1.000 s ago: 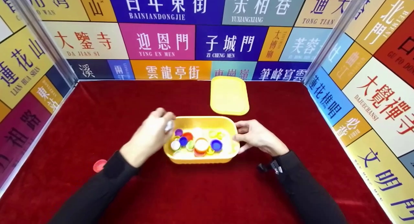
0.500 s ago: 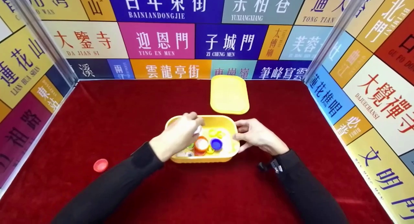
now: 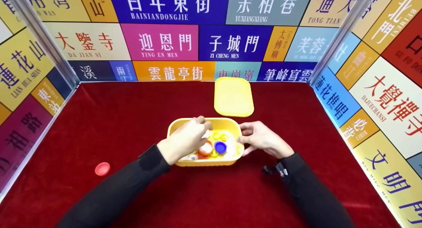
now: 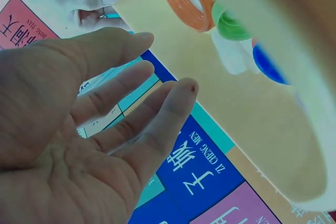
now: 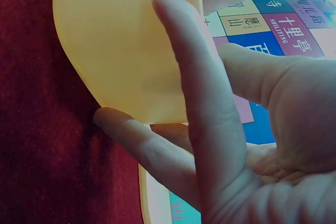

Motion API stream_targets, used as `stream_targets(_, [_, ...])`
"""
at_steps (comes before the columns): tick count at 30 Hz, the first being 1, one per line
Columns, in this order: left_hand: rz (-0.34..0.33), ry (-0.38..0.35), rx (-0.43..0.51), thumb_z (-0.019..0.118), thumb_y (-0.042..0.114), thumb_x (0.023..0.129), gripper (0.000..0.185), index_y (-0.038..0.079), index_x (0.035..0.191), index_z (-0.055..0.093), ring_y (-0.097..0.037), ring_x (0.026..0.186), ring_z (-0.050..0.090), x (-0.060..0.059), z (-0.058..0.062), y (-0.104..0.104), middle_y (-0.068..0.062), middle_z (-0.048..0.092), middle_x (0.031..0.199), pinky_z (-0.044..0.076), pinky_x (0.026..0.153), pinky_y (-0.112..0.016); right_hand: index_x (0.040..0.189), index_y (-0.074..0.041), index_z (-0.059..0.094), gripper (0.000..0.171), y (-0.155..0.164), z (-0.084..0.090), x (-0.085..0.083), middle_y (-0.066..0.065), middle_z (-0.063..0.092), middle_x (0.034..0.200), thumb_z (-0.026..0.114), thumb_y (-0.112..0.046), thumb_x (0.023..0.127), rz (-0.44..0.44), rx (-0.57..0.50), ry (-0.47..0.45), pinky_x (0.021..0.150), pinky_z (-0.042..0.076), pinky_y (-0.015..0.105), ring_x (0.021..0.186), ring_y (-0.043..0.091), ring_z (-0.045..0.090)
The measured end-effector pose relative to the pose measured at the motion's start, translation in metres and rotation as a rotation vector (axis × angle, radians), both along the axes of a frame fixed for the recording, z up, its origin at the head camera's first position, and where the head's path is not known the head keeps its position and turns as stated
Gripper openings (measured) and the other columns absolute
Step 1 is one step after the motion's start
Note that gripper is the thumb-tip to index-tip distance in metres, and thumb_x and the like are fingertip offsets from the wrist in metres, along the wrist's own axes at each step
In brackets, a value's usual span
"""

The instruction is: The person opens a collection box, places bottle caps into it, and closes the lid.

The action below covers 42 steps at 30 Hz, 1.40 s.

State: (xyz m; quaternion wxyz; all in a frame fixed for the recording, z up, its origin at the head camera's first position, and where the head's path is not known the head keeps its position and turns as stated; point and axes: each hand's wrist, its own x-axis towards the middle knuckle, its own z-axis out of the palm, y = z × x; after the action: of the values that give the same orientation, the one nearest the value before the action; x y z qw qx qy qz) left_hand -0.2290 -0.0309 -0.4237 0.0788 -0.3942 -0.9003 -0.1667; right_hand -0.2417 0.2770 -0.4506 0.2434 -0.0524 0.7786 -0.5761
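- left hand [image 3: 184,140] hangs over the yellow box [image 3: 227,123] mid-table, fingers loosely spread, holding nothing.
- right hand [image 3: 262,139] braces the box's end wall, fingers relaxed.
- advice: release caps [image 3: 220,146] low; keep box steadied.

The box [image 3: 206,162] of bottle caps [image 3: 220,147] sits mid-frame, its lid [image 3: 233,97] behind it, a lone cap [image 3: 102,168] at lower left.

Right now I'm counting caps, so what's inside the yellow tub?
The tub holds loose caps: an orange-and-white cap, a blue cap, yellow caps. The left hand reaches in, covering the tub's left half; caps under it can't be seen.
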Motion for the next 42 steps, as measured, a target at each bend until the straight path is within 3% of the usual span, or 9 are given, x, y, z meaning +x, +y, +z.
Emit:
stream_targets(7, [-0.014, 0.003, 0.031, 0.087, -0.001, 0.098, 0.023, -0.005, 0.12, 0.077, -0.037, 0.102, 0.079, 0.001, -0.002, -0.002, -0.023, 0.074, 0.115, 0.07, 0.088, -0.043, 0.16, 0.005, 0.062, 0.056, 0.0, 0.001, 0.0, 0.036, 0.075, 0.144, 0.074, 0.002, 0.106, 0.002, -0.001, 0.005, 0.073, 0.074, 0.042, 0.104, 0.035, 0.085])
stream_targets(23, [0.056, 0.093, -0.005, 0.094, 0.011, 0.098, 0.03, 0.002, 0.124, 0.081, -0.038, 0.102, 0.077, 0.008, 0.0, -0.019, -0.018, 0.076, 0.114, 0.069, 0.091, -0.046, 0.16, 0.004, 0.064, 0.055, 0.0, 0.0, -0.001, 0.034, 0.075, 0.143, 0.075, 0.001, 0.106, 0.005, 0.007, 0.004, 0.073, 0.074, 0.042, 0.106, 0.035, 0.085])
stream_targets(32, [0.157, 0.126, 0.018, 0.092, 0.016, 0.101, 0.026, 0.007, 0.123, 0.081, -0.032, 0.098, 0.072, 0.015, -0.002, -0.046, -0.013, 0.074, 0.112, 0.071, 0.075, -0.046, 0.16, 0.004, 0.064, 0.056, 0.0, -0.001, -0.001, 0.034, 0.076, 0.143, 0.075, 0.001, 0.105, 0.003, 0.004, 0.006, 0.073, 0.074, 0.042, 0.105, 0.035, 0.085])
stream_targets(36, [0.184, 0.161, 0.046, 0.092, 0.015, 0.1, 0.024, 0.008, 0.12, 0.082, -0.031, 0.095, 0.071, 0.017, -0.004, -0.062, -0.013, 0.075, 0.112, 0.071, 0.076, -0.047, 0.16, 0.004, 0.064, 0.055, 0.0, -0.001, 0.0, 0.034, 0.076, 0.143, 0.075, 0.002, 0.105, 0.005, 0.0, 0.009, 0.073, 0.074, 0.042, 0.104, 0.034, 0.085])
stream_targets(42, [0.246, 0.132, 0.066, 0.091, 0.013, 0.1, 0.028, 0.005, 0.125, 0.083, -0.035, 0.103, 0.074, 0.023, -0.008, -0.092, -0.016, 0.078, 0.119, 0.071, 0.081, -0.051, 0.159, 0.005, 0.064, 0.055, 0.0, -0.002, -0.001, 0.035, 0.076, 0.142, 0.074, 0.003, 0.105, 0.006, -0.006, 0.009, 0.073, 0.074, 0.043, 0.103, 0.032, 0.085])
